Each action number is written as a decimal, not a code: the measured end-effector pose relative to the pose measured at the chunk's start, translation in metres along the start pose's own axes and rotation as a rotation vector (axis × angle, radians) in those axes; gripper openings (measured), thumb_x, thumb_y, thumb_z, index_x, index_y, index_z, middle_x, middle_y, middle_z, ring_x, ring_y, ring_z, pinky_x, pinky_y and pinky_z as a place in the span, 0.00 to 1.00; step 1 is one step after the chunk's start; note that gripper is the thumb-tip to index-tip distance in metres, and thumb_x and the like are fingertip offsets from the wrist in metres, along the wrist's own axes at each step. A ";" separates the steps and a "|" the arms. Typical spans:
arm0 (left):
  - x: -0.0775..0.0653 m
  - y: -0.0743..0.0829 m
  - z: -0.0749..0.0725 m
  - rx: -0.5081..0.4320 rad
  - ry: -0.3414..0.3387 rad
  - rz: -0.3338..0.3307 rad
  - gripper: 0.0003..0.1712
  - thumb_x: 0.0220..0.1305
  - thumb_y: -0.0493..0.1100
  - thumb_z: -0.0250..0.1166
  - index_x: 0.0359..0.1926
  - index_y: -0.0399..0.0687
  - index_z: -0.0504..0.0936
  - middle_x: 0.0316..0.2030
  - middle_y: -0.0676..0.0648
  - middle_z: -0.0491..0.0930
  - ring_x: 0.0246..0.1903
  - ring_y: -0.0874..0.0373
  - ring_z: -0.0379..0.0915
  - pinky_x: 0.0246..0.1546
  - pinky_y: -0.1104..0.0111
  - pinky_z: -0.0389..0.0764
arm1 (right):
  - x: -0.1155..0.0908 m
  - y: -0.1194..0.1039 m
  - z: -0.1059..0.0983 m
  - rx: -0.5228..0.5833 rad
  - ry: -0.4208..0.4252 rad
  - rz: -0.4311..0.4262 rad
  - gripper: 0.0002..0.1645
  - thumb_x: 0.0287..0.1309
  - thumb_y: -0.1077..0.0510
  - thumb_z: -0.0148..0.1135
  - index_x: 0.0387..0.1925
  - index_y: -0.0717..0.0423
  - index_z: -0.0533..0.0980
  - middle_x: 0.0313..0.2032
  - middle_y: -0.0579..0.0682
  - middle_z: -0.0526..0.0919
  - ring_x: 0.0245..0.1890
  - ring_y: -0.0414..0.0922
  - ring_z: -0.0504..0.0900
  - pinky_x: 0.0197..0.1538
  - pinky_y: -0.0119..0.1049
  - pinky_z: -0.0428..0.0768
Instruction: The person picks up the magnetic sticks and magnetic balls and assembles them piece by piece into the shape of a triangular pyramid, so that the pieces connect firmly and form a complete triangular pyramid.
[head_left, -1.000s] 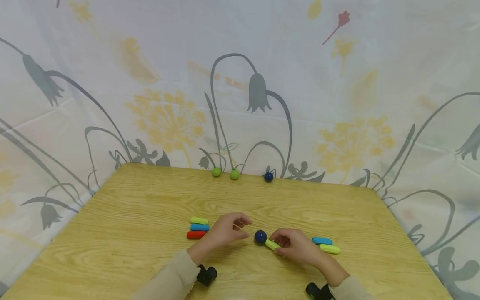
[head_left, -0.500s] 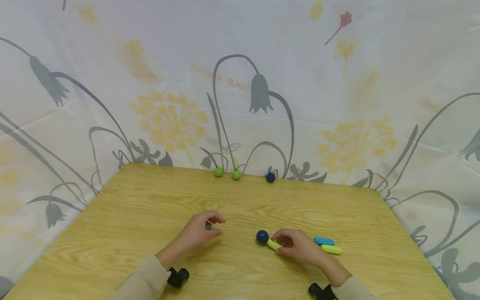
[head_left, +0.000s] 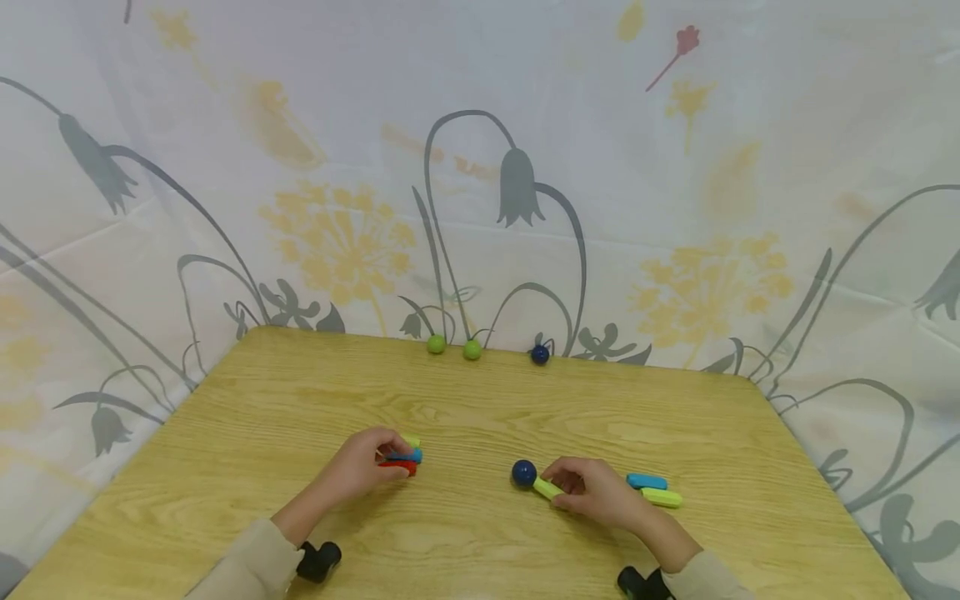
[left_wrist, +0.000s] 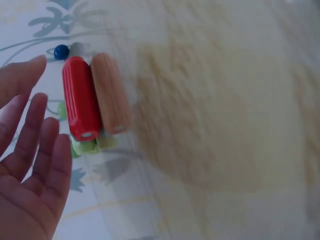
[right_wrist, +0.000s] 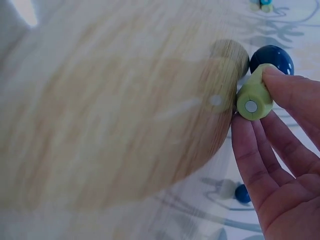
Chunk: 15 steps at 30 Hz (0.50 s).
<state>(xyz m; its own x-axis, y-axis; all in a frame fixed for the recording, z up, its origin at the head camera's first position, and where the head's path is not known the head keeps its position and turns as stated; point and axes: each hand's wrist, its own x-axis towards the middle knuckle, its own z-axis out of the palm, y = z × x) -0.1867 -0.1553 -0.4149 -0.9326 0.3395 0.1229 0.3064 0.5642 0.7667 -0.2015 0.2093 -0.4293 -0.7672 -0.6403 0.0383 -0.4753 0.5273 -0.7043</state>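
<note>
Pinching a yellow-green stick that touches a dark blue ball is the right hand; the left hand, fingers released, is near the red stick.

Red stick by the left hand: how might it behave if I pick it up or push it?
The red stick looks rigid: its body is straight, with no visible bend. The grooves along its side should offer some grip. Pushed forward, it would probably nudge the blue stick lying close beside it.
</note>
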 end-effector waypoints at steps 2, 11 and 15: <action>-0.003 -0.001 -0.002 -0.002 -0.023 -0.014 0.08 0.53 0.34 0.69 0.35 0.42 0.81 0.34 0.49 0.78 0.34 0.54 0.72 0.35 0.65 0.76 | 0.001 0.000 0.000 -0.002 -0.001 0.003 0.15 0.55 0.58 0.66 0.45 0.55 0.77 0.37 0.44 0.79 0.33 0.37 0.76 0.35 0.32 0.77; -0.008 -0.007 -0.004 0.016 -0.085 -0.055 0.11 0.51 0.36 0.71 0.37 0.41 0.81 0.32 0.50 0.77 0.30 0.57 0.71 0.30 0.67 0.74 | 0.001 0.003 0.002 -0.001 -0.002 0.000 0.15 0.55 0.59 0.65 0.45 0.55 0.77 0.37 0.43 0.79 0.34 0.37 0.76 0.35 0.32 0.77; -0.007 -0.006 -0.002 0.019 -0.104 -0.053 0.11 0.52 0.37 0.71 0.38 0.41 0.81 0.30 0.51 0.76 0.29 0.58 0.70 0.29 0.69 0.73 | 0.000 0.002 0.002 0.005 -0.007 0.009 0.15 0.55 0.59 0.65 0.45 0.54 0.77 0.37 0.43 0.78 0.34 0.37 0.76 0.36 0.32 0.77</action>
<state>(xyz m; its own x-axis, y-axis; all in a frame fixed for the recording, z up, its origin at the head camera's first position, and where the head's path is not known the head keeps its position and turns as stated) -0.1827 -0.1626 -0.4194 -0.9232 0.3841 0.0155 0.2614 0.5978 0.7578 -0.2015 0.2094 -0.4317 -0.7685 -0.6393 0.0272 -0.4660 0.5300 -0.7085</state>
